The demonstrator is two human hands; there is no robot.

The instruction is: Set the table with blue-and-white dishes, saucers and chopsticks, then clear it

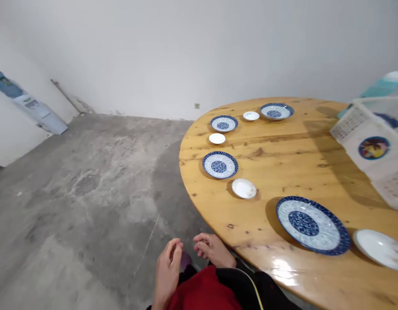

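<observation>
Round wooden worktop [283, 150] laid with blue-patterned plates [220, 165] and white saucers [244, 188]; left hand [166, 271] and right hand [212, 249] hang loosely curled, fingers empty, beside its edge, between placements, I judge; next comes reaching the white basket [373, 150].

From my remote post I see a round wooden table [292, 172] on a bare concrete floor [89, 193], up and to the right of the fingers [203, 246]. Nearest them lies a large blue-patterned plate [312, 224] beside a white plate [380, 249]. Farther off sit a small white saucer [244, 188], three smaller blue plates [220, 165] and two white saucers [217, 138]. A white plastic basket [373, 150] rests at the far right edge.
</observation>
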